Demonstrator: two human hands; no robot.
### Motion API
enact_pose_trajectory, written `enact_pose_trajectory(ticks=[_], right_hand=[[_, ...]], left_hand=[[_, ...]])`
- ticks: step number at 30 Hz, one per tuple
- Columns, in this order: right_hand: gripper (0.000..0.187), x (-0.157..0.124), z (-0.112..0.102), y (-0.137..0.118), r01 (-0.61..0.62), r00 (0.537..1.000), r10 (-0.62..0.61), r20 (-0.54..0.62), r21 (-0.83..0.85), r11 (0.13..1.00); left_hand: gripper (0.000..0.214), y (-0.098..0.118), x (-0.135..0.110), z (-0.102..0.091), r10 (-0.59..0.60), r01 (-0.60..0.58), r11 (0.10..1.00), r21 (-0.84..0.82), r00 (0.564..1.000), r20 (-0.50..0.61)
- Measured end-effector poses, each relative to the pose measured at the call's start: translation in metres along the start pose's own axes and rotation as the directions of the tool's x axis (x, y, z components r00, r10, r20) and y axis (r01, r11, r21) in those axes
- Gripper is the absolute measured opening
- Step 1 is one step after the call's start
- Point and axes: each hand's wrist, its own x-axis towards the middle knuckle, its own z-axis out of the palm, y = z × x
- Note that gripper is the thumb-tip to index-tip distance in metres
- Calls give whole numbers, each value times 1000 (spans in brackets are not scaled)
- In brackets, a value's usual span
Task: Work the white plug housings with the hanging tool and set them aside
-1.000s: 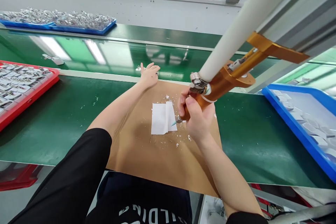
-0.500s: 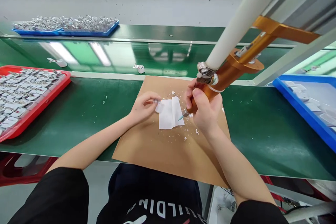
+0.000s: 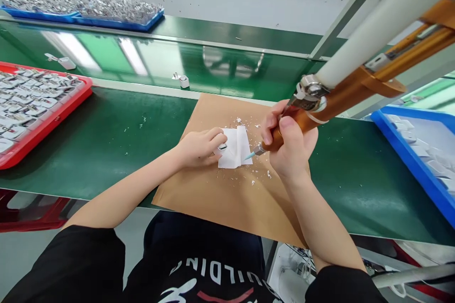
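White piece (image 3: 222,147) in the left hand (image 3: 199,147), orange tool (image 3: 302,120) in the right

The white piece is over the left edge of some white paper (image 3: 231,155), pinched between the fingers and thumb of the left hand. Its dark-rimmed end faces the tool (the rest of it is mostly hidden by the hand). The right hand (image 3: 292,151) has its fingers wrapped firmly round the orange tool, which slants down to the left. Its pale blue tip (image 3: 250,155) points at the right part of the paper; whether the two touch, I cannot tell. A thick white hose (image 3: 377,28) runs along the top of the tool, held by a metal clamp (image 3: 310,91).

Beneath the paper lies brown cardboard (image 3: 213,194), sprinkled with white shavings (image 3: 269,174), on a green tabletop (image 3: 337,189). Left of the cardboard, well apart from it, stands a red tray (image 3: 46,129) full of white and metal parts. On the right is a blue tray (image 3: 412,161) with white pieces inside. Beyond the tabletop, on a shiny green surface (image 3: 227,75), lie a near plug (image 3: 183,81) and a farther one on the left. Two blue trays at the back (image 3: 117,23) are heaped with small metallic parts.
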Motion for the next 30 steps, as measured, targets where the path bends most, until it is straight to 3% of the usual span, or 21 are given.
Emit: enact_pose_trajectory(ticks=[5,12,17,21,30], right_hand=[[24,3,0,1,25,999,-25,23,21,999],[18,-3,2,0,27,996,-32,78,56,998],[23,-8,4,-2,-11,996,10,91,4,1000],[17,-9,5,-2,27,993,-35,117,66,997],[16,-2,6,4,156,984,-158,83,27,987]], left_hand=[[18,-2,0,4,-72,67,975,-211,997,-14],[35,28,4,25,-120,-21,849,-528,965,-232],[34,42,5,32,-35,-146,875,-461,931,-362],[31,43,6,31,17,-213,904,-371,885,-466],[30,41,6,34,48,-227,912,-340,885,-463]])
